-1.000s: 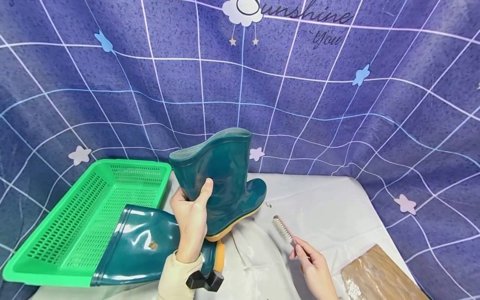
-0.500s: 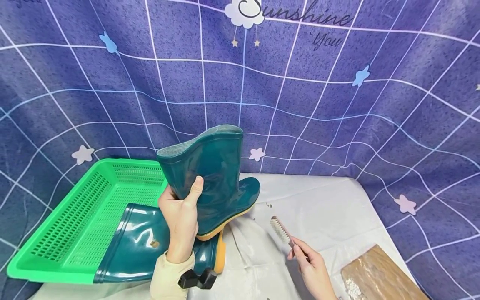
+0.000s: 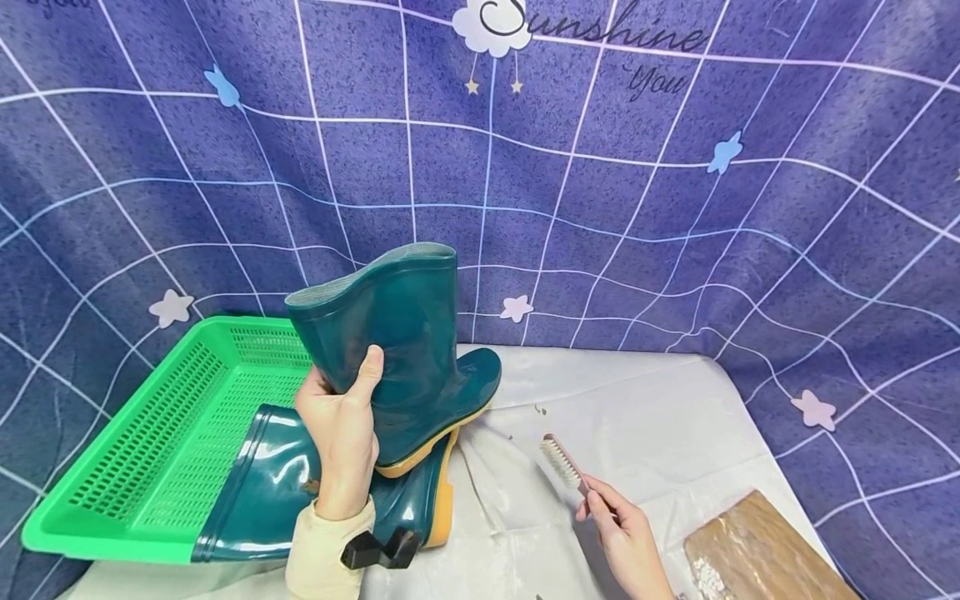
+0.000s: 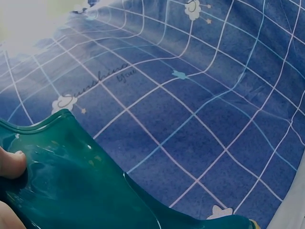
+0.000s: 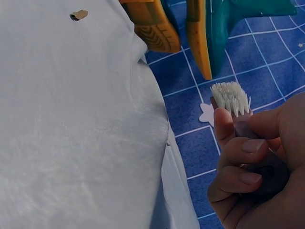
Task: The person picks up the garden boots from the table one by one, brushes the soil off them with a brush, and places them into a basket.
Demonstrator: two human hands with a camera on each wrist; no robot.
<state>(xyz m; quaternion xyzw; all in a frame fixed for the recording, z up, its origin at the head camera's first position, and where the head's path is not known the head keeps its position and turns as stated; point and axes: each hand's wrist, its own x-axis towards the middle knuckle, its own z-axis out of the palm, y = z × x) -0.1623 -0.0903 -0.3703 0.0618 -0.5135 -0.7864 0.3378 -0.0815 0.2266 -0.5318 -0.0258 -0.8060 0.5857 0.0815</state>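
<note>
My left hand (image 3: pixel 339 421) grips a teal rubber boot (image 3: pixel 408 333) by its shaft, thumb on the near side. The boot is held with its opening up and its toe to the right, its yellow sole overlapping a second boot below. That second teal boot (image 3: pixel 262 492) lies on its side, with a brown smudge on its shaft partly behind my wrist. In the right wrist view my right hand (image 5: pixel 257 167) has its fingers curled round the handle of a scrub brush (image 5: pixel 231 98). The brush's white bristles stand apart from both boots.
A green perforated basket (image 3: pixel 56 529) stands at the left, with the lying boot's shaft over its edge. At the right lies a brown, shiny slab (image 3: pixel 765 546). Small brown crumbs (image 3: pixel 541 410) dot the white cloth (image 3: pixel 637 400). A purple grid-patterned curtain (image 3: pixel 600 208) hangs behind.
My left hand has carried the upright boot leftward, further over the lying boot and nearer the basket. The right hand with the brush has barely shifted.
</note>
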